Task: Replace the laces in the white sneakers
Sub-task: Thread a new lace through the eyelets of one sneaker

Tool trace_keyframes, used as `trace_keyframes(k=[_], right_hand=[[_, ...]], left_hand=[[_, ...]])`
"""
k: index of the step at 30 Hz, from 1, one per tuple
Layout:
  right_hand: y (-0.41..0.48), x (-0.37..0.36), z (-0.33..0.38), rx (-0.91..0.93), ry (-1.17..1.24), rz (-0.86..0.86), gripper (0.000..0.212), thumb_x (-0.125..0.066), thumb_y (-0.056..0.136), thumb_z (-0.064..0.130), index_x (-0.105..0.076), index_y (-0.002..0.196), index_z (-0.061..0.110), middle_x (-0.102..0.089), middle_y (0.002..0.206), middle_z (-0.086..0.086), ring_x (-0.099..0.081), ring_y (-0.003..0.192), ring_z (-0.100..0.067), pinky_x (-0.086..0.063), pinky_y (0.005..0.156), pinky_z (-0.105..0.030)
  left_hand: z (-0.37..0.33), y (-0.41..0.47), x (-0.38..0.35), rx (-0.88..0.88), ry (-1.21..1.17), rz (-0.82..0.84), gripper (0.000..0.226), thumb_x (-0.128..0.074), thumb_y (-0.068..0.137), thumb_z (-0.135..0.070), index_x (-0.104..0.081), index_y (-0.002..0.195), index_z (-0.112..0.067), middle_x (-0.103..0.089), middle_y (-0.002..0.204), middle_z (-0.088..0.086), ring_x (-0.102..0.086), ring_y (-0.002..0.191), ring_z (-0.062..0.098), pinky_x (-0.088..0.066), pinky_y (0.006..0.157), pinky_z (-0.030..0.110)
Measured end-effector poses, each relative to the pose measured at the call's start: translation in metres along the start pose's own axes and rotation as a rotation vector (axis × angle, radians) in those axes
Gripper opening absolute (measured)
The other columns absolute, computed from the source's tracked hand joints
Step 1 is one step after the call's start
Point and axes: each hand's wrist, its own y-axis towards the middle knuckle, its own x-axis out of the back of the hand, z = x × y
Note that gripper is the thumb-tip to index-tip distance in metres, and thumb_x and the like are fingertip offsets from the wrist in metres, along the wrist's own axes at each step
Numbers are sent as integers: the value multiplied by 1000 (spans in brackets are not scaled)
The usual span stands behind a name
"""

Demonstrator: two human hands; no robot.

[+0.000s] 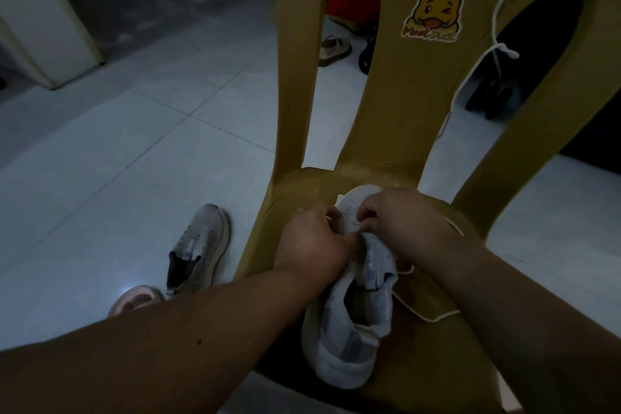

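Here both hands [356, 228] pinch the sneaker [353, 329] on the chair [420, 363].

One white sneaker [349, 323] lies on the chair seat, heel toward the camera. The other [198, 249] sits on the floor, no lace. A white lace [433, 316] trails beside the first.

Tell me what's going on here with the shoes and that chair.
A person is working on a white sneaker that sits on the seat of a yellow plastic chair. Both hands, the left hand and the right hand, pinch at the eyelet area near the toe, with a white lace trailing onto the seat. Another lace hangs over the chair back. The second sneaker lies on the tiled floor, apparently unlaced.
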Motion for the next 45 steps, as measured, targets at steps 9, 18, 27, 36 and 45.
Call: trace_keyframes(k=[9,18,27,36,45], right_hand=[[-3,-8,7,123,-190,-135,27,-49,90,13,-66,109,23,-58,106,-3,-51,92,-18,-31,72,-24],[0,-17,10,63,71,-154,18,-54,92,18,-70,100,19,-67,103,-4,-58,92,-18,-42,75,-26],[-6,-28,2,-30,511,-267,14,-57,92,23,-58,81,31,-55,80,14,-48,69,3,-31,56,-6],[-10,-15,3,77,274,-271,19,-54,94,26,-72,99,25,-65,101,7,-44,80,1,-29,66,1],[-6,-16,6,6,565,-276,13,-68,84,20,-66,76,30,-53,80,24,-48,70,10,-32,61,4]], left_hand=[[-1,-1,1,32,-54,-7,44,-66,84,-42,-57,121,-19,-64,107,-5,-55,84,6,-40,62,16],[0,-1,8,15,-40,-16,22,-59,90,-31,-68,108,-21,-71,97,-1,-65,83,13,-54,74,29],[6,-2,10,-97,-29,21,29,-55,91,-39,-72,109,-23,-73,86,-5,-65,73,5,-54,68,28],[8,1,11,-172,18,39,28,-51,95,-35,-73,104,-19,-71,82,-1,-53,61,2,-31,51,10],[3,2,14,-176,83,42,26,-52,96,-32,-68,76,-28,-56,58,-7,-50,54,6,-33,50,20]])
